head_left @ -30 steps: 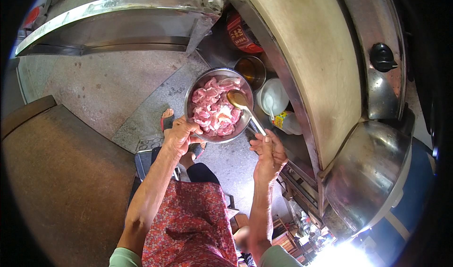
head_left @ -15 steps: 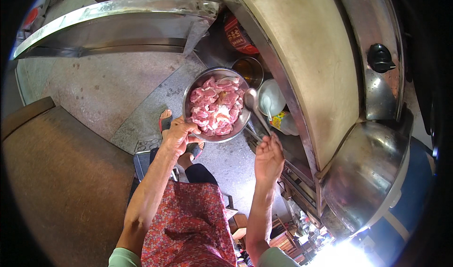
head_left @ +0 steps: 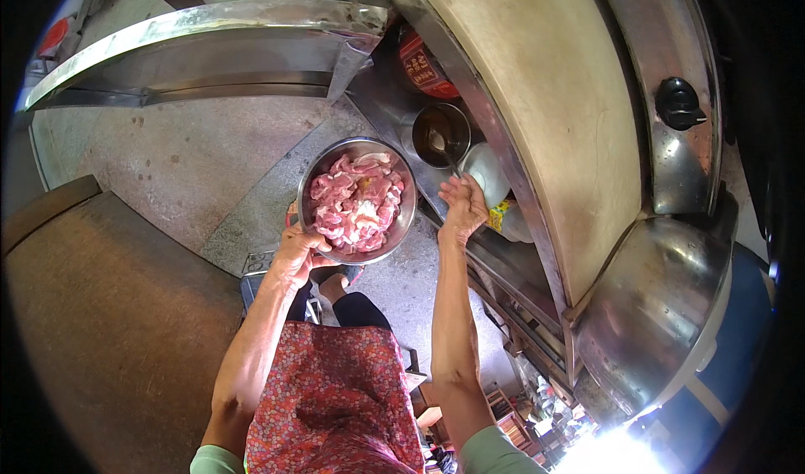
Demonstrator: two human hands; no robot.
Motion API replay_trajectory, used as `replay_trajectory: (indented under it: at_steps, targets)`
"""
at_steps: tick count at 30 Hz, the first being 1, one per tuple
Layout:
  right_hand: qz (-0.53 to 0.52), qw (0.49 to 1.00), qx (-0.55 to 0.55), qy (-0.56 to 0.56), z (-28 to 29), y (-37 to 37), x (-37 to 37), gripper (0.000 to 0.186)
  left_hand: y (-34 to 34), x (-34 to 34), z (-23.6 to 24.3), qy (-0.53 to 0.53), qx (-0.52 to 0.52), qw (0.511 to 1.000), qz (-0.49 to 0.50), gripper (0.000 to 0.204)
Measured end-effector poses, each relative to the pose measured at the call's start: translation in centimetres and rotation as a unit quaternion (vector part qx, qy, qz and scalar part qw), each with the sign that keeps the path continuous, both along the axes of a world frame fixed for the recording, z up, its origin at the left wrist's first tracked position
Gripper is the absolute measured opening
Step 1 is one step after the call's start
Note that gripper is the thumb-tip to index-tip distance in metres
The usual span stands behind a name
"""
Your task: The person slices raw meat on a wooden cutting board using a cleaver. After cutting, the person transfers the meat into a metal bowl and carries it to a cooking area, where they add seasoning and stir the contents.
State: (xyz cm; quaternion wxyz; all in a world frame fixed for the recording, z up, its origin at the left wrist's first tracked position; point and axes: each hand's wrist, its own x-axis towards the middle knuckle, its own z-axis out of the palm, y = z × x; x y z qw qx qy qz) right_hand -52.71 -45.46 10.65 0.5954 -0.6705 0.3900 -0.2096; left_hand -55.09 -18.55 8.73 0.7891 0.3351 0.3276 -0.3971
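My left hand (head_left: 300,254) grips the near-left rim of a round metal bowl (head_left: 408,196), holding it up over the floor. Pieces of raw pink meat (head_left: 356,204) fill the bowl, with a small brownish patch on top. In my right hand (head_left: 463,210) is the handle of a metal spoon (head_left: 452,165). The spoon's head is down inside a round metal container (head_left: 417,130) with dark brown contents, on the low shelf to the right of the bowl. Part of the spoon's handle is hidden by my fingers.
Beside the container stand a white bowl (head_left: 488,172), a yellow packet (head_left: 498,216) and a red tin (head_left: 422,65). A pale counter (head_left: 537,97) overhangs the shelf. At right are a black knob (head_left: 677,103) and a large metal basin (head_left: 654,306). A brown tabletop (head_left: 117,323) lies left.
My right hand has moved up and slightly left, taking the spoon from beside the meat bowl into the metal container. My left hand has shifted the bowl left and slightly nearer.
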Motion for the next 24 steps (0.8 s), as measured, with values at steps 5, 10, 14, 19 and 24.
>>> replay_trajectory:
  at_steps: [5, 10, 14, 19, 24]
  targets:
    - [-0.053, 0.993, 0.102, 0.017, -0.3, -0.1, 1.0, 0.024, 0.0, 0.2, 0.4, 0.000, 0.003, 1.000, 0.005, 0.034]
    - [-0.113, 0.969, 0.221, 0.015, -0.3, -1.0, 0.9, 0.019, 0.0, 0.0, 0.1, 0.003, -0.019, 1.000, 0.014, 0.032]
    - [-0.120, 0.961, 0.248, -0.020, -0.3, -1.3, -0.3, 0.018, 0.0, 0.0, -0.1, 0.012, -0.019, 1.000, 0.001, 0.035]
    - [-0.080, 0.968, 0.234, -0.040, 2.4, 0.0, -1.8, 0.017, 0.1, 0.3, -0.2, 0.000, -0.057, 0.998, -0.002, 0.046]
    - [-0.032, 0.978, 0.205, -0.019, 6.7, 3.5, -4.8, 0.026, -0.2, 0.1, -1.3, 0.017, -0.051, 0.999, 0.008, 0.058]
